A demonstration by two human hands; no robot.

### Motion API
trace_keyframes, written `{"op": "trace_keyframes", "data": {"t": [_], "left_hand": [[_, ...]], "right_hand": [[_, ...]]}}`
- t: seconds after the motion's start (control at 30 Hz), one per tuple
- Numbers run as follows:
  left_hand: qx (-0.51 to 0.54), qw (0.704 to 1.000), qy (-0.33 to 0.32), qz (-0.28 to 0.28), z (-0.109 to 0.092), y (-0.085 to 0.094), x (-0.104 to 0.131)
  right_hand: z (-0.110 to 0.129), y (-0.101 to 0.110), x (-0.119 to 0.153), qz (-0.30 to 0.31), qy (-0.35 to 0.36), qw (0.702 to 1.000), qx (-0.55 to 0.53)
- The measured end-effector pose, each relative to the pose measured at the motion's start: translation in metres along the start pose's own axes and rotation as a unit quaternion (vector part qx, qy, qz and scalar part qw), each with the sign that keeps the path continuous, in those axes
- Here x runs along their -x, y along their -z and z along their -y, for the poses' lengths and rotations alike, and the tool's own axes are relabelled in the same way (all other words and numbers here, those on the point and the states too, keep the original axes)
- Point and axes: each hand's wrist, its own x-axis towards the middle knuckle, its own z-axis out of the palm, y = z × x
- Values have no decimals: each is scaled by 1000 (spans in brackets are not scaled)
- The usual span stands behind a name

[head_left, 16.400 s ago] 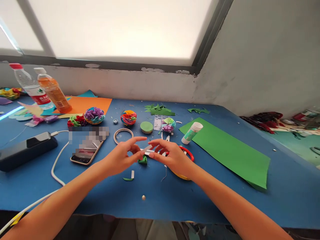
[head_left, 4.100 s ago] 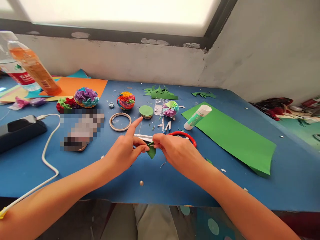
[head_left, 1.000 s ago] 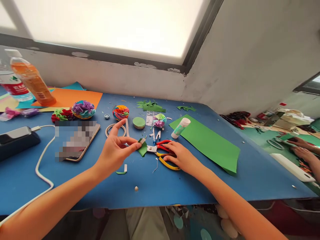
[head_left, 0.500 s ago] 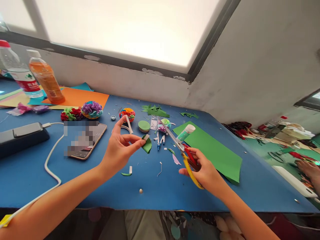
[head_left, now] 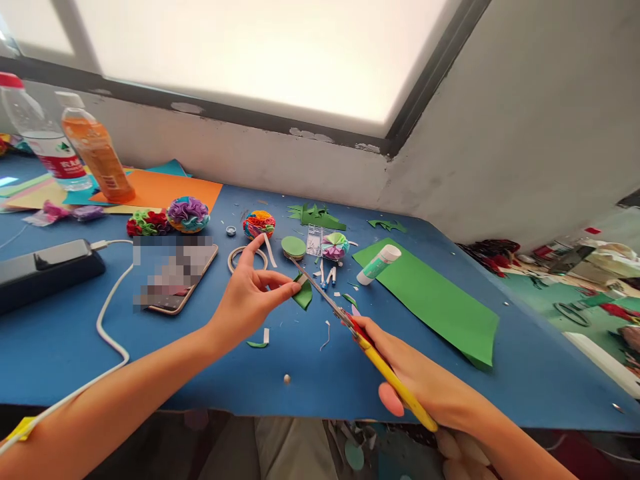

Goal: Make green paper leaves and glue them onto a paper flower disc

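Note:
My left hand (head_left: 247, 297) pinches a small folded green paper piece (head_left: 303, 297) with a bit of white tape on it between thumb and fingers. A white tape strip (head_left: 271, 251) hangs from its raised index finger. In my right hand (head_left: 410, 363) are scissors (head_left: 383, 370) with yellow and red handles. Their blades look nearly together and reach across the upper edge of the green piece; whether they touch it I cannot tell. Just beyond lie a tape roll (head_left: 231, 261) and a round green-topped disc (head_left: 293, 247).
A large green paper sheet (head_left: 440, 310) and a glue stick (head_left: 379, 265) lie at right. Paper pompoms (head_left: 188, 215) and green scraps (head_left: 320, 217) are farther back. At left are a phone (head_left: 200, 277), a white cable (head_left: 103, 327) and two bottles (head_left: 103, 160).
My right hand has turned the scissors and brought the blades left to the green paper piece. The blades have come closer together. The view has shifted slightly.

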Motion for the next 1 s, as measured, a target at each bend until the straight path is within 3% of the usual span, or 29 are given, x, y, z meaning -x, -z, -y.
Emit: {"op": "trace_keyframes", "data": {"t": [0.27,0.5,0.7,0.83,1.0], "left_hand": [[-10,1000,13,2,-2,1,0],[-25,1000,17,3,1,3,-1],[-22,999,21,19,2,4,-2],[-14,999,18,23,3,4,-3],[-20,999,23,21,3,4,-2]], "right_hand": [[11,-3,-8,45,-77,996,-14],[9,-5,-13,26,-50,998,3],[19,0,-17,77,-138,987,-29],[21,-2,-17,78,-170,981,-52],[9,-12,-14,46,-131,987,-84]]}}
